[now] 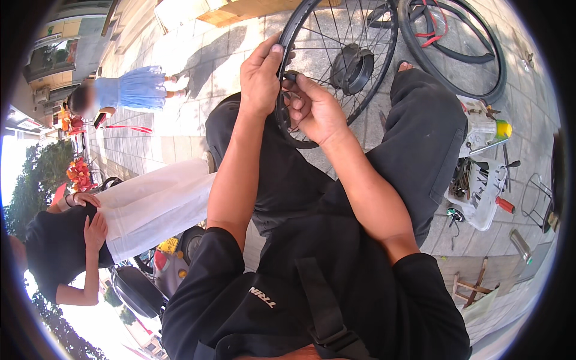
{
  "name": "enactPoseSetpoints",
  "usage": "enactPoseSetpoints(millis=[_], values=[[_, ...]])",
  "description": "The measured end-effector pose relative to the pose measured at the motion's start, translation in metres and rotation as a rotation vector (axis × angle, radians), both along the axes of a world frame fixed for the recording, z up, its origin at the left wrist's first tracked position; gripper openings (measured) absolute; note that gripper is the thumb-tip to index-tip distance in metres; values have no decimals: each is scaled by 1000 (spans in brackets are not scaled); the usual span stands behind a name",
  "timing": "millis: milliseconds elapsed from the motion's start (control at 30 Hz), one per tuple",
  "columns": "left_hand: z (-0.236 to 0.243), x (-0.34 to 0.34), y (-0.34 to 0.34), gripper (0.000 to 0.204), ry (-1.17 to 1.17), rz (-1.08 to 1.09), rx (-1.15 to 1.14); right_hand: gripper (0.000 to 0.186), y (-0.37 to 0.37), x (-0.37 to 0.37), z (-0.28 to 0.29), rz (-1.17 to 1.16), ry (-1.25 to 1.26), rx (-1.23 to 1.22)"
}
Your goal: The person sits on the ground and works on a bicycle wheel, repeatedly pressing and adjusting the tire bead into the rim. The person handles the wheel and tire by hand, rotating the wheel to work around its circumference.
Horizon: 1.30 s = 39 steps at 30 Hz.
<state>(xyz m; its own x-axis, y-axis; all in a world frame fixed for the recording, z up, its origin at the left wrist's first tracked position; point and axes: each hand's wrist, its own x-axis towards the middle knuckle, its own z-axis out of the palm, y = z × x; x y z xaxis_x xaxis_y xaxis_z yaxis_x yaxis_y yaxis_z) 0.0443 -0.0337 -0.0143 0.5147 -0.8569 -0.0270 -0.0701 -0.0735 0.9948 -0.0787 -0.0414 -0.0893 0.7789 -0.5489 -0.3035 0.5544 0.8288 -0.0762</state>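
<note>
A spoked bicycle wheel [291, 27] with a black rim stands in front of me between my knees, its wide black hub [352, 69] facing to the right. My left hand [259, 81] is closed around the rim's left side, thumb on the near face. Just below, my right hand [321, 111] is closed at the same stretch of rim, thumb and fingers pinching a small black piece [291, 76]. What kind of piece it is, I cannot make out. Some right fingertips are partly hidden by the rim and spokes.
A black tire [501, 72] lies on the paving at upper right, with a red strip [443, 27] across it. White trays of tools [480, 192] and a red-handled screwdriver [505, 205] are to my right. A person in white trousers [159, 201] stands close at left; a child [129, 89] is beyond.
</note>
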Motion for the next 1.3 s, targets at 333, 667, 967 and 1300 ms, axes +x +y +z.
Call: enactPoseSetpoints(millis=[333,667,967,1300], values=[[-1,-3,0,37,29,-15,-15,18,3,-1,-1,-43,-49,2],[0,-6,0,37,20,-14,-35,17,3,0,4,-67,-108,51],[10,-13,-6,39,-57,-46,39,36,0,-5,0,-86,34,-58],[7,-12,-10,39,-253,-138,47,45,3,-4,3,-49,-78,-77]])
